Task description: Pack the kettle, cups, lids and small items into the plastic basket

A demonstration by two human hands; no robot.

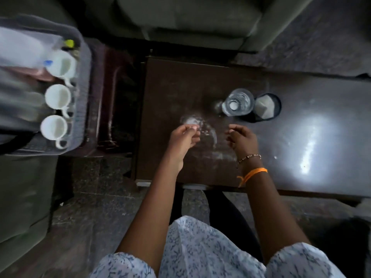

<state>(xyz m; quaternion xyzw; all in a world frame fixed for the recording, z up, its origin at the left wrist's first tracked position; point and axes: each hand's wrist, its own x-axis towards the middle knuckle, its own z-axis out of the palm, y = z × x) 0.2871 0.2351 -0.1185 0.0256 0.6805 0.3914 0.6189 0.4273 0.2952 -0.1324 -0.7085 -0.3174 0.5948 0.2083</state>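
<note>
Head view, looking straight down. I see both bare hands over the dark worktop (301, 117), near its middle.

Left hand (183, 137): fingers curled, the tips pinching something small and pale at a whitish smear on the worktop. The object is blurred; I cannot tell what it is.

Right hand (242, 140): fingers loosely curled, nothing in them. It hovers just right of the smear, apart from the left hand. A beaded bracelet (249, 157) and an orange band (254, 173) sit on this wrist.

Beyond the hands, two items stand on the worktop: a clear glass (237, 102), upright, and just beside it on the right a dark round container (268, 107) with something white inside. Whether the two touch I cannot tell.

Plastic basket (84, 93): grey, at far left, resting on a lower dark wooden surface, well apart from the hands. Along its right wall three white cups (58, 96) stand upright in a row, handles pointing toward me. Further left inside the basket are blurred pale shapes and a small yellow item (69, 43) at the far end; I cannot identify these. A kettle is not distinguishable in the blur.

Bottom edge: pale floral sleeves.
</note>
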